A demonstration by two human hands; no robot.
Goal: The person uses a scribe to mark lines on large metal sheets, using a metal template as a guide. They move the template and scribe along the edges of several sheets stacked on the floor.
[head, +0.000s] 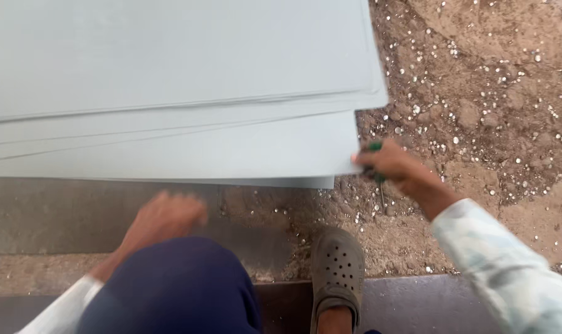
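Note:
A stack of large pale grey sheets (170, 80) fills the upper left, their edges fanned out at the right corner. My right hand (389, 166) pinches the corner of one lower sheet and also grips a green-handled tool (376, 176) whose thin metal shaft points down. My left hand (166, 216) is blurred, just below the front edge of the stack, fingers loosely curled with nothing visible in it. My dark blue trouser knee (176, 284) and a grey perforated clog (338, 272) are at the bottom.
Brown dirt ground (479, 105) strewn with small shiny round bits lies to the right. A dark flat board or step (417, 303) runs along the bottom edge under my foot.

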